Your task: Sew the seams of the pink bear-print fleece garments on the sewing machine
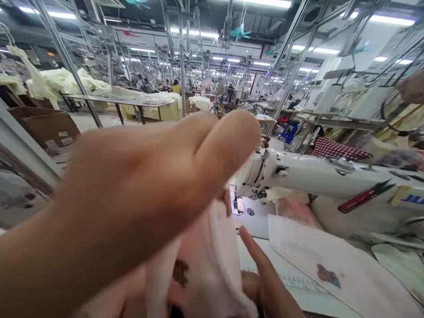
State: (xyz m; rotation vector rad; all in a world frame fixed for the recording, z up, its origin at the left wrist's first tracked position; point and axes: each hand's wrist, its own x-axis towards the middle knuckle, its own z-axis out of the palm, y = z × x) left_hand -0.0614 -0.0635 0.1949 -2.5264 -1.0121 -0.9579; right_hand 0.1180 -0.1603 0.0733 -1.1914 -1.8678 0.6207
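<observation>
Far left, a cardboard box (pixel 43 126) sits out of play on the floor, well away from the action. Now the left hand (pixel 132 176), big and blurred right up at the camera, fingers pressed together and pointing right. Beneath it hangs the pale pink cloth (pixel 205 260), with a brown printed motif on it. The right hand (pixel 265 285) comes in low with one finger (pixel 251 247) extended, right at the cloth's edge. The hands are apart with the cloth between them, and I can't tell if either has a firm grip. There's the risk: with that loose a hold, the cloth could slump onto the machine bed (pixel 251 223) and snag under the presser foot (pixel 239 205). Further right, red thread snips (pixel 364 196) lie on the white sewing machine arm (pixel 314 174), where a stray elbow could knock them off. Below, a printed panel (pixel 334 265) lies loose and could slide. Top right, a co-worker's hand (pixel 412 86) is in the frame, blurred.
</observation>
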